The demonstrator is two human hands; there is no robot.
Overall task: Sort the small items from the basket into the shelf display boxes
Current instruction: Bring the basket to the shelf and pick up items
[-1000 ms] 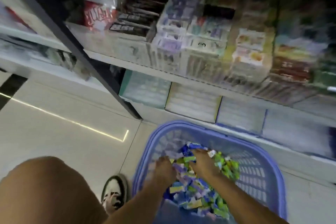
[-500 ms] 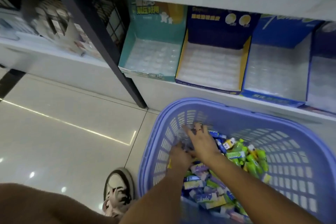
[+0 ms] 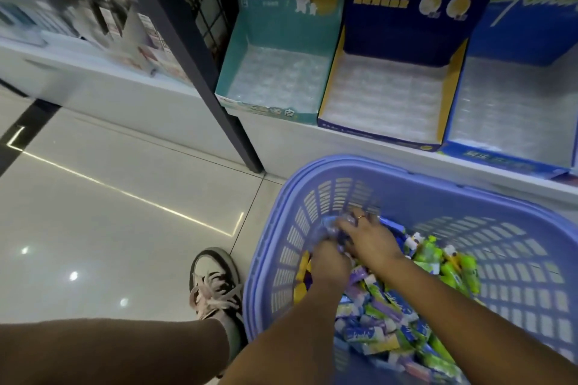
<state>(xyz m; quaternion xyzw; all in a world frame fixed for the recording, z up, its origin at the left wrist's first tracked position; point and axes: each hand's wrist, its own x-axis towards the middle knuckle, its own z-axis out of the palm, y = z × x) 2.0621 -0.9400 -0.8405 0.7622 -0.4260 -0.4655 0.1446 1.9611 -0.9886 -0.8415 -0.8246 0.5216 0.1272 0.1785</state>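
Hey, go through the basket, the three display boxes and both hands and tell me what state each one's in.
Basket: part filled with packets.
Packets: loose, mixed colours, in the basket.
Teal box: open-topped, no packets in it.
Navy box: open-topped, no packets in it.
Blue box: no packets in the part in view.
Left hand: in the basket among purple packets, grip blurred.
Right hand: likewise, grip blurred.

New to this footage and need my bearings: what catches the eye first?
A purple basket on the floor, lower right, heaped with green, blue and purple packets; the left hand and right hand dig near its far-left corner. On the shelf behind it, a teal box, navy box and blue box stand side by side, showing only clear trays.
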